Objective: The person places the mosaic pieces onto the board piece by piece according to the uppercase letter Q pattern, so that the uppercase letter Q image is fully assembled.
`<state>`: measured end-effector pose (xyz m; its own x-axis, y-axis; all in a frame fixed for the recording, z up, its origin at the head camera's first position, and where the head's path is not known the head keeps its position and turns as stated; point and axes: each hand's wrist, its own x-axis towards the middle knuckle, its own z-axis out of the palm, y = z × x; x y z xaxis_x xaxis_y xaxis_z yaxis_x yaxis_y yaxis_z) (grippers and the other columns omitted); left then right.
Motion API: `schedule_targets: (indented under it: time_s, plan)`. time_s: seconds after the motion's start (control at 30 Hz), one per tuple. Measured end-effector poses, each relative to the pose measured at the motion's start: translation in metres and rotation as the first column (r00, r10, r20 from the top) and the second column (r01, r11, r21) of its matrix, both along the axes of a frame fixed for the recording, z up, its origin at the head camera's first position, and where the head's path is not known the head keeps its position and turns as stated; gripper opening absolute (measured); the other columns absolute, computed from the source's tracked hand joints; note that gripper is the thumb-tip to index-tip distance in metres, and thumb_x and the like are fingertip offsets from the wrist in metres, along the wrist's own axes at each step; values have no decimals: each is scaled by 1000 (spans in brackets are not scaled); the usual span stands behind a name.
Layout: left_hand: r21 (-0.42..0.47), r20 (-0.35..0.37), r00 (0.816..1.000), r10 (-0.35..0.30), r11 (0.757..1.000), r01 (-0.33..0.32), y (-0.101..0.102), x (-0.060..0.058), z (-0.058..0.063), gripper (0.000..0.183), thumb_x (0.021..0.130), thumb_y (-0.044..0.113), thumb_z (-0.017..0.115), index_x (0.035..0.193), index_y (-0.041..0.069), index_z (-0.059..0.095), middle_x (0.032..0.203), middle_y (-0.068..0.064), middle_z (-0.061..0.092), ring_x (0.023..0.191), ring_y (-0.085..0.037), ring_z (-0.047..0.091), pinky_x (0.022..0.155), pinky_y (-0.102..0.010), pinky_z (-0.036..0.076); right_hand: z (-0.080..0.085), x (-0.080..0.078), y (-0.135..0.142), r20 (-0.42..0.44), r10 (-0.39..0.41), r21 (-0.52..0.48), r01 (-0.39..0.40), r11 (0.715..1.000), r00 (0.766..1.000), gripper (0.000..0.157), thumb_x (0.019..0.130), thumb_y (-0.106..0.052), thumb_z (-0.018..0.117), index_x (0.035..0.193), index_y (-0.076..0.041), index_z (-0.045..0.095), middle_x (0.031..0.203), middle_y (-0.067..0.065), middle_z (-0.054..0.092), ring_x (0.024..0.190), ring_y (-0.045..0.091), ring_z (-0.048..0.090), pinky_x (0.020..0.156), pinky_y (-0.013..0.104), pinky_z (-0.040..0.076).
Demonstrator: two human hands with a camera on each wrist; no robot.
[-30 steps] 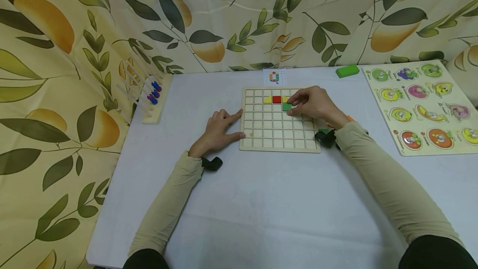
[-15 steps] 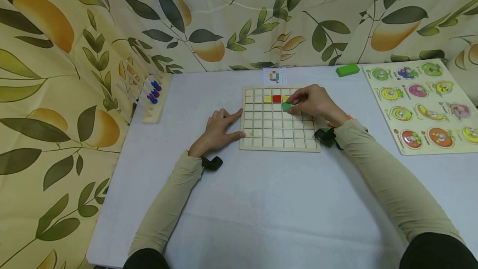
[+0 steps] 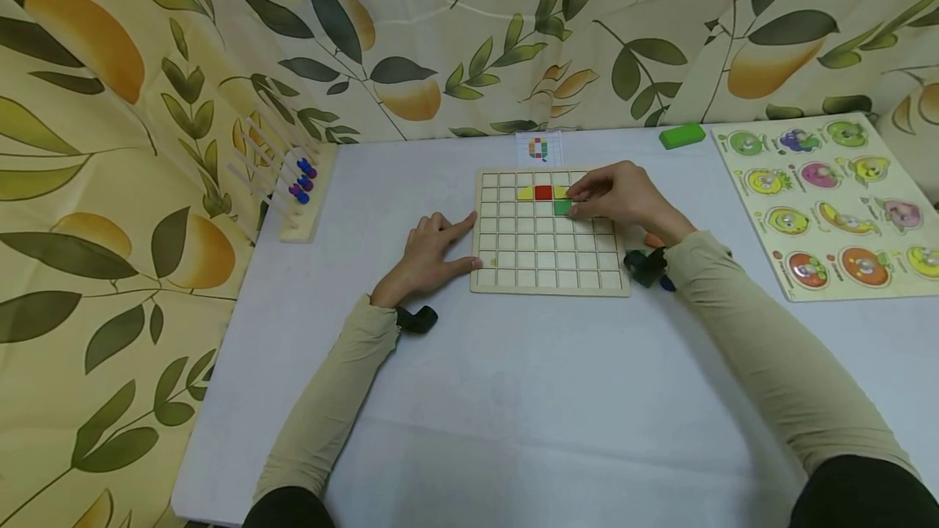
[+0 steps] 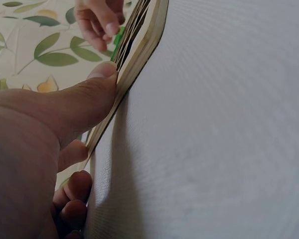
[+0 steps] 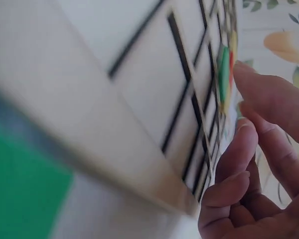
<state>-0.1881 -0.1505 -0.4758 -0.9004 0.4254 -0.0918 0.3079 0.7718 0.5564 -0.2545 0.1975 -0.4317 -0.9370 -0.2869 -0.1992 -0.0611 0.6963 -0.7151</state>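
Observation:
A wooden grid board point(image 3: 550, 293) lies on the white table. In its upper rows sit a red tile point(image 3: 543, 192) between two yellow tiles and a green tile point(image 3: 562, 208) under the right-hand yellow one. My left hand point(image 3: 428, 253) rests at the board's left edge, thumb and index finger stretched out against the rim. At the green tile's right side is my right hand point(image 3: 622, 198), its fingers loosely bent. In the right wrist view the green tile point(image 5: 223, 74) lies in the grid just beyond my fingertips, with nothing held between thumb and fingers.
A small pattern card point(image 3: 539, 151) lies behind the board. Orange and green pieces point(image 3: 653, 240) are partly hidden by my right wrist. A green block point(image 3: 682, 136) and a fruit puzzle board point(image 3: 836, 186) lie to the right. A beaded peg stand point(image 3: 301, 222) is at left.
My right hand has shifted slightly to the right and back, uncovering more of the green tile and the orange piece by the wrist. The left hand has stayed at the board's edge.

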Motion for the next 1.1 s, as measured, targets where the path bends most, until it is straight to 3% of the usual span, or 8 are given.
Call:
schedule_targets:
  time_s: [0.2, 0.4, 0.7, 1.1]
  plan:
    - [5, -5, 1000, -4, 1000, 4, 0, 0, 1, 80, 99, 43, 76, 165, 20, 38, 111, -12, 48, 96, -24, 36, 88, -39, 28, 11, 3, 20, -2, -64, 17, 64, 998, 998, 36, 92, -33, 85, 119, -10, 81, 109, 9, 75, 91, 21, 58, 75, 28, 45]
    - [1, -8, 1000, -12, 1000, 13, 0, 1, 3, 80, 99, 42, 76, 165, 18, 38, 113, -13, 49, 97, -24, 37, 88, -38, 29, 16, 7, 40, 46, -93, 53, 90, 994, 995, 42, 95, -38, 81, 127, -10, 77, 118, 10, 70, 100, 24, 52, 79, 33, 44]
    - [-7, 6, 1000, -8, 1000, 8, 1, 2, 2, 80, 99, 43, 75, 166, 20, 37, 111, -12, 48, 97, -24, 36, 87, -37, 28, 12, 22, 67, 115, -43, 85, 33, 996, 992, 53, 94, -46, 81, 132, -9, 75, 123, 13, 71, 103, 26, 53, 77, 32, 45]
    - [-5, -11, 1000, -6, 1000, 6, 1, 2, 1, 79, 99, 42, 75, 165, 18, 39, 110, -12, 48, 97, -24, 36, 87, -38, 29, 7, 43, 94, 133, -29, 122, 13, 992, 991, 48, 95, -41, 81, 131, -9, 76, 118, 11, 76, 100, 26, 56, 74, 29, 48]
